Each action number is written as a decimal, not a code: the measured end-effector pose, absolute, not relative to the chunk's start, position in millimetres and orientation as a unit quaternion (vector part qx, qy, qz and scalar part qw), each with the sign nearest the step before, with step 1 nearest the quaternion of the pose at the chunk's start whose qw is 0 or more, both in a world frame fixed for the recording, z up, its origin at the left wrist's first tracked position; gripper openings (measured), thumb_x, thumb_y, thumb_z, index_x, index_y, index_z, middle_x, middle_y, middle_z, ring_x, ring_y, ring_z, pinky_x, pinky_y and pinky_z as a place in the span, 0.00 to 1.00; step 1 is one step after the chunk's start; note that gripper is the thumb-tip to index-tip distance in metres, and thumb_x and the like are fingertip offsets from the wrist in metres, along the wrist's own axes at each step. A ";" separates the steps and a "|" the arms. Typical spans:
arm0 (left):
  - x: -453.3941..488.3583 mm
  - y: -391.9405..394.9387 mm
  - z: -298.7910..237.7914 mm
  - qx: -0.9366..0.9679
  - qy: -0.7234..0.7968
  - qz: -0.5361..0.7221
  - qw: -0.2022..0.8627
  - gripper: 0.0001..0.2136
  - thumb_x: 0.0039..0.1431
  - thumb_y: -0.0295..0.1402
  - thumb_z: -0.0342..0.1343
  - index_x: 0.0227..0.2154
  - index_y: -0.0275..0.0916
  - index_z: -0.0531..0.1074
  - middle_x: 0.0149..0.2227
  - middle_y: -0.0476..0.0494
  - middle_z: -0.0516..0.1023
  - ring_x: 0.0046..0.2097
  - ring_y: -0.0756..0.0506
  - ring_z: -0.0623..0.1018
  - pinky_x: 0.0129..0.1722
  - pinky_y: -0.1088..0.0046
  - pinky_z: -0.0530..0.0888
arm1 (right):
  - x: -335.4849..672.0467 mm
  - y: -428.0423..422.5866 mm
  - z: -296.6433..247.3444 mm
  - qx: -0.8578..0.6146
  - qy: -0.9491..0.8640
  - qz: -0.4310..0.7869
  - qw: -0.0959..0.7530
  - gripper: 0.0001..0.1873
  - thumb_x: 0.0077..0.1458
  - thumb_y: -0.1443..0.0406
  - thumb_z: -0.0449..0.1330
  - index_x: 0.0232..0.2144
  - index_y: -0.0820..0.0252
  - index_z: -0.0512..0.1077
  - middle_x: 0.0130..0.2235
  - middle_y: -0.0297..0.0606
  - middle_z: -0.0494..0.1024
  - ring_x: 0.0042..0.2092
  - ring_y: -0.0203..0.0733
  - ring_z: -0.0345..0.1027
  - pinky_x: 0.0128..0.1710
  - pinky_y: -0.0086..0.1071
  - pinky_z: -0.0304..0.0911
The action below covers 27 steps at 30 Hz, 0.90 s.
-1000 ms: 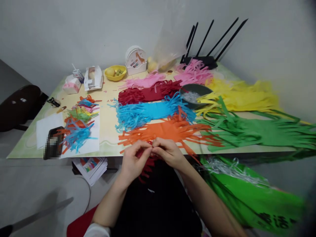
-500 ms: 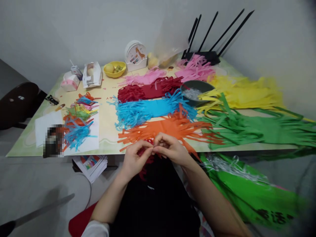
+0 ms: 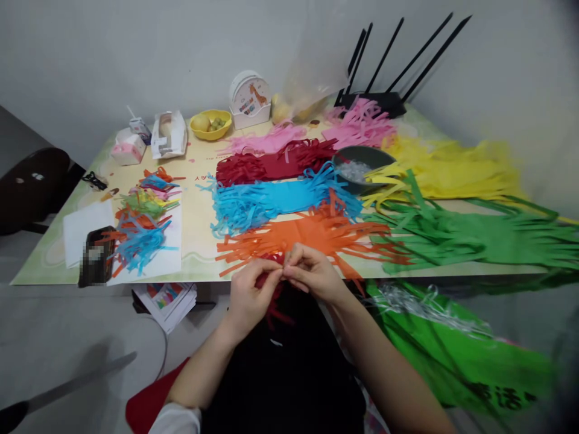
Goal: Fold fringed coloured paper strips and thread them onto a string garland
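Note:
My left hand [image 3: 251, 290] and my right hand [image 3: 312, 273] meet at the table's near edge, fingers pinched together on a dark red fringed paper strip [image 3: 273, 299] that hangs down over my lap. Just beyond my fingers lies an orange fringed paper sheet [image 3: 312, 235]. Behind it lie a blue one [image 3: 275, 201], a dark red one [image 3: 271, 166] and pink ones [image 3: 357, 123].
Green fringed paper [image 3: 470, 238] and yellow [image 3: 452, 172] cover the table's right side around a grey bowl [image 3: 359, 164]. Small finished tassels [image 3: 142, 223] lie on white paper at left beside a phone [image 3: 94, 256]. A green bag [image 3: 456, 355] hangs at lower right. A router [image 3: 375, 99] stands at the back.
Both hands stay pinched on the red strip and shift only slightly. The view has tilted a little upward.

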<state>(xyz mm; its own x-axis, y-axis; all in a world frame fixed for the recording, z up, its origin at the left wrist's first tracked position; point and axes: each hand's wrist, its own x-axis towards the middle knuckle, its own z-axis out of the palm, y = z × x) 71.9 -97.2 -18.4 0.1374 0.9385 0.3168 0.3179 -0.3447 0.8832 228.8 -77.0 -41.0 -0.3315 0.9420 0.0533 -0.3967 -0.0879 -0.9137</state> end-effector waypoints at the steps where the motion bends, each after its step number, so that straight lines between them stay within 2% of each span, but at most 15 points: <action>1: 71.9 -97.7 -18.9 0.671 0.464 0.466 0.342 0.05 0.60 0.30 0.57 0.31 0.37 0.76 0.30 0.46 0.81 0.32 0.49 0.79 0.34 0.76 0.74 | 227.7 -76.8 -42.5 -0.302 -0.449 0.676 0.501 0.17 0.48 0.58 0.69 0.25 0.60 0.65 0.22 0.28 0.72 0.16 0.25 0.55 0.12 0.20 0.46; 4: 70.5 -97.7 -19.5 0.657 0.452 0.461 0.390 0.05 0.60 0.29 0.56 0.34 0.37 0.76 0.31 0.45 0.82 0.32 0.49 0.80 0.34 0.77 0.75 | 225.7 -75.9 -44.7 -0.322 -0.432 0.666 0.516 0.17 0.47 0.58 0.70 0.26 0.60 0.67 0.23 0.30 0.73 0.18 0.28 0.60 0.13 0.20 0.46; 6: 69.5 -97.6 -19.0 0.659 0.456 0.458 0.384 0.05 0.60 0.29 0.56 0.34 0.37 0.76 0.32 0.45 0.82 0.33 0.49 0.80 0.34 0.77 0.75 | 225.4 -75.5 -44.3 -0.329 -0.436 0.658 0.518 0.17 0.45 0.58 0.71 0.26 0.60 0.68 0.23 0.30 0.72 0.20 0.29 0.62 0.14 0.20 0.48; 9: 68.6 -98.1 -17.6 0.667 0.474 0.466 0.336 0.04 0.59 0.28 0.57 0.32 0.37 0.76 0.31 0.45 0.81 0.33 0.49 0.80 0.33 0.77 0.74 | 225.8 -76.5 -42.2 -0.328 -0.461 0.648 0.510 0.15 0.43 0.59 0.72 0.26 0.60 0.71 0.24 0.29 0.69 0.20 0.27 0.58 0.15 0.22 0.49; 11: 68.4 -98.3 -16.6 0.667 0.467 0.471 0.340 0.03 0.58 0.29 0.57 0.31 0.37 0.76 0.30 0.46 0.80 0.32 0.50 0.79 0.32 0.78 0.74 | 226.2 -78.1 -40.8 -0.324 -0.475 0.633 0.518 0.13 0.45 0.60 0.71 0.26 0.60 0.72 0.25 0.29 0.69 0.20 0.27 0.58 0.17 0.23 0.51; 15: 68.0 -97.7 -15.4 0.658 0.440 0.467 0.395 0.02 0.57 0.28 0.58 0.32 0.37 0.75 0.31 0.46 0.80 0.32 0.49 0.80 0.33 0.78 0.75 | 227.3 -79.7 -39.2 -0.327 -0.485 0.608 0.537 0.11 0.48 0.61 0.70 0.25 0.59 0.72 0.25 0.30 0.70 0.24 0.30 0.63 0.23 0.25 0.58; 20: 69.4 -98.7 -14.8 0.661 0.452 0.463 0.380 0.03 0.58 0.28 0.58 0.30 0.37 0.75 0.28 0.48 0.79 0.30 0.51 0.79 0.31 0.79 0.74 | 229.8 -79.4 -36.3 -0.345 -0.486 0.629 0.499 0.12 0.49 0.59 0.69 0.27 0.59 0.71 0.26 0.32 0.72 0.27 0.33 0.67 0.26 0.26 0.61; 24: 71.4 -100.2 -14.1 0.637 0.454 0.483 0.394 0.02 0.58 0.28 0.58 0.31 0.37 0.75 0.29 0.48 0.79 0.31 0.51 0.80 0.32 0.79 0.75 | 233.3 -82.0 -32.2 -0.359 -0.502 0.621 0.482 0.14 0.46 0.58 0.71 0.32 0.59 0.74 0.26 0.32 0.72 0.24 0.31 0.62 0.22 0.26 0.57; 27: 72.1 -101.7 -15.7 0.620 0.449 0.488 0.420 0.01 0.59 0.28 0.58 0.32 0.37 0.74 0.29 0.48 0.80 0.32 0.51 0.81 0.33 0.80 0.76 | 234.7 -84.2 -30.6 -0.364 -0.497 0.622 0.484 0.11 0.49 0.59 0.68 0.32 0.59 0.75 0.26 0.31 0.71 0.20 0.27 0.56 0.18 0.24 0.50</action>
<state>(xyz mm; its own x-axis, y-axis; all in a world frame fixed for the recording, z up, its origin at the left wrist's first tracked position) 72.1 -101.7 -15.7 0.1218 0.9660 0.2279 0.1464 -0.2446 0.9585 234.7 -84.2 -30.6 -0.2667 0.9634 0.0286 -0.2400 -0.0376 -0.9701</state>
